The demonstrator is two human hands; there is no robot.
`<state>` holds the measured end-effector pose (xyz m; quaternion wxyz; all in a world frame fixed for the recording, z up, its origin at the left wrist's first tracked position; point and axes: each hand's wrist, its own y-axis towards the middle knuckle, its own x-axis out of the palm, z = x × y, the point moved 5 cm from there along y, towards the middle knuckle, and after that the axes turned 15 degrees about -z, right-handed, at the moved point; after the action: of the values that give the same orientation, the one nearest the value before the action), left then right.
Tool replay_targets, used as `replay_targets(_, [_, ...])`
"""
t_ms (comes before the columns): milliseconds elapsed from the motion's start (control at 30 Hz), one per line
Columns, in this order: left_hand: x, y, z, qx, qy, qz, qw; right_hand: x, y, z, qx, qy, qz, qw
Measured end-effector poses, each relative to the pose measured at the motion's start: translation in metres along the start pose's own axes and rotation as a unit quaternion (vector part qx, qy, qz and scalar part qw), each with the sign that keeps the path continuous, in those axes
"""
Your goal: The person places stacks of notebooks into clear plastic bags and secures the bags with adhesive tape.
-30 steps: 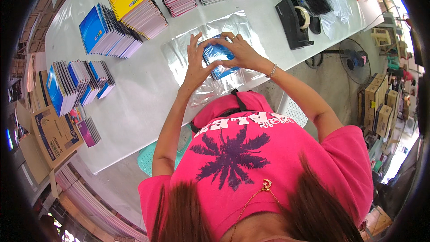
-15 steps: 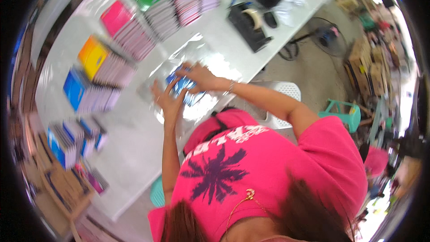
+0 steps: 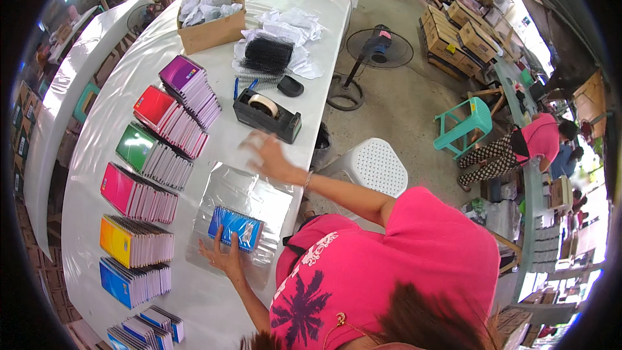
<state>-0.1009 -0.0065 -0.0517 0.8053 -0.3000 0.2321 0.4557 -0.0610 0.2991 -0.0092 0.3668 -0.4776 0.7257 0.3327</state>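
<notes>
A small blue spiral notebook (image 3: 235, 228) lies on a sheet of clear plastic film (image 3: 223, 188) in front of me. My left hand (image 3: 225, 256) rests at the notebook's near left edge, its fingers spread, with some fingertips on the cover. Past the film's far edge, my right hand (image 3: 271, 159) hovers over the table, slightly blurred, fingers apart and nothing visible in them. The black tape dispenser (image 3: 267, 115), with a roll of tape in it, stands just beyond that hand.
Rows of spiral notebooks in purple, red, green, pink, yellow and blue line the table's left (image 3: 139, 198). Toward the back are a cardboard box (image 3: 210, 37) of crumpled paper and a black wire-coil pile (image 3: 267, 55). A white stool (image 3: 376, 167) and fan (image 3: 379, 45) stand right.
My right hand has left the notebook and moved away toward the tape dispenser. My left hand stays at the notebook, fingers spread. The view has swung, showing more of the room.
</notes>
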Motion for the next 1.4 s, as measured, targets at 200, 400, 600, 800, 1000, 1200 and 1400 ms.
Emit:
replay_targets(200, [0.003, 0.006, 0.008, 0.030, -0.018, -0.022, 0.999, -0.066, 0.006, 0.137, 0.183, 0.137, -0.009, 0.973])
replay_targets(400, [0.002, 0.011, -0.012, 0.003, -0.004, -0.012, 1.000, -0.079, 0.007, 0.145, 0.206, 0.241, -0.021, 0.948])
replay_targets(600, [0.006, 0.010, -0.004, 0.008, 0.012, -0.009, 1.000, -0.084, 0.009, 0.165, 0.187, 0.305, -0.030, 0.933])
replay_targets(800, [0.006, 0.011, -0.007, 0.023, 0.006, -0.009, 1.000, -0.077, 0.007, 0.171, 0.177, 0.385, -0.056, 0.904])
replay_targets(1000, [0.009, 0.012, -0.012, 0.074, -0.002, 0.011, 0.997, -0.075, -0.003, 0.168, 0.129, 0.457, -0.085, 0.876])
replay_targets(1200, [0.000, 0.003, -0.007, 0.012, -0.008, 0.000, 1.000, -0.075, -0.018, 0.161, 0.173, 0.522, -0.084, 0.831])
replay_targets(1400, [0.002, 0.004, 0.001, -0.008, -0.002, -0.013, 1.000, -0.078, -0.042, 0.160, 0.189, 0.539, -0.117, 0.812])
